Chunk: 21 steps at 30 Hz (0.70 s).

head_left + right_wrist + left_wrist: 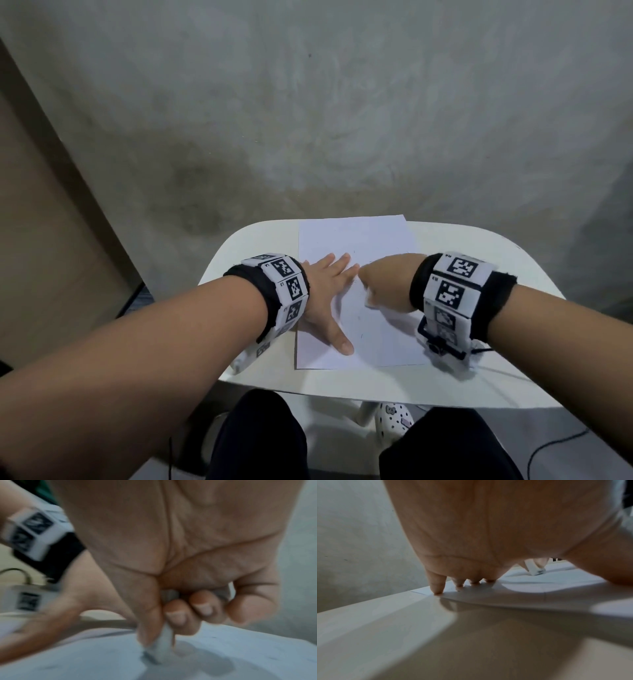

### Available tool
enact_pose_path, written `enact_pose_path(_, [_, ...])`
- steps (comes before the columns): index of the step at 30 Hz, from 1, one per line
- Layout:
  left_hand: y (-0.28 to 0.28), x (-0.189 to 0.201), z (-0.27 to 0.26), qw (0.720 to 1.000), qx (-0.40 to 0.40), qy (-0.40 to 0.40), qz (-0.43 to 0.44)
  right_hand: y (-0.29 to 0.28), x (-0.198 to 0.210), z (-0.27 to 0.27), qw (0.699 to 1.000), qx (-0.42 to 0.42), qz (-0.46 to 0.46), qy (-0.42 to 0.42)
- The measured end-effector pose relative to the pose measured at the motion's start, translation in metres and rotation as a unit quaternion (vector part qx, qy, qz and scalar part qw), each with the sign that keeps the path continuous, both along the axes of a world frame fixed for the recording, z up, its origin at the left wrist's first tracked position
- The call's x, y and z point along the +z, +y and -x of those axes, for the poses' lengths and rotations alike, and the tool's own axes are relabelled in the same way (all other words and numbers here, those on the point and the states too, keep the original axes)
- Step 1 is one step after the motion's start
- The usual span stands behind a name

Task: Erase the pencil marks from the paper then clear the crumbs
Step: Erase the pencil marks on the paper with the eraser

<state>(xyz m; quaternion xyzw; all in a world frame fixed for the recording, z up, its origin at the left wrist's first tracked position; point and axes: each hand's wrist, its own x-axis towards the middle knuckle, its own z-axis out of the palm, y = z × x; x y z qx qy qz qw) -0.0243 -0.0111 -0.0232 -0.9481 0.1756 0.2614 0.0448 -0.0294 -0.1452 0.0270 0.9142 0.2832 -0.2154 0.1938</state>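
Note:
A white sheet of paper point(356, 240) lies on a small white table point(496, 260). My left hand point(325, 294) lies flat on the paper's left half, fingers spread and straight, pressing it down; its fingertips point(438, 591) stand on the sheet. My right hand point(383, 284) grips a white eraser point(163, 651), pinched between thumb and fingers, its dirty tip touching the paper point(240, 649) near the middle. The eraser point(536, 570) also shows beyond the left palm. Faint pencil marks point(361, 337) remain on the sheet. The right wrist view is blurred by motion.
The table stands against a stained grey concrete wall point(342, 120). A brown panel point(44, 222) rises at the left. My dark-clothed knees point(260, 442) sit below the table's front edge, with a cable point(555, 445) on the floor at the right.

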Motion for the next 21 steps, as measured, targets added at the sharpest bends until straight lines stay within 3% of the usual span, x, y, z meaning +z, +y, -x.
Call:
enact_pose_path(4, [-0.003, 0.0, 0.001, 1.0, -0.001, -0.004, -0.006, 0.006, -0.003, 0.02, 0.997, 0.05, -0.015, 0.057])
enact_pose_path(8, [-0.003, 0.004, 0.001, 1.0, -0.001, 0.002, -0.004, 0.006, 0.002, -0.002, 1.0, -0.011, 0.017, 0.019])
enact_pose_path(13, [-0.003, 0.005, 0.003, 1.0, 0.005, 0.004, 0.006, 0.009, -0.002, 0.01, 0.998, 0.041, -0.007, 0.055])
enact_pose_path(17, [-0.003, 0.007, 0.003, 1.0, -0.003, 0.004, 0.001, 0.004, 0.004, -0.007, 1.0, 0.003, -0.014, 0.025])
enact_pose_path(21, [-0.004, 0.007, 0.003, 1.0, 0.006, 0.007, -0.002, 0.009, 0.002, 0.016, 0.996, 0.057, -0.031, 0.06])
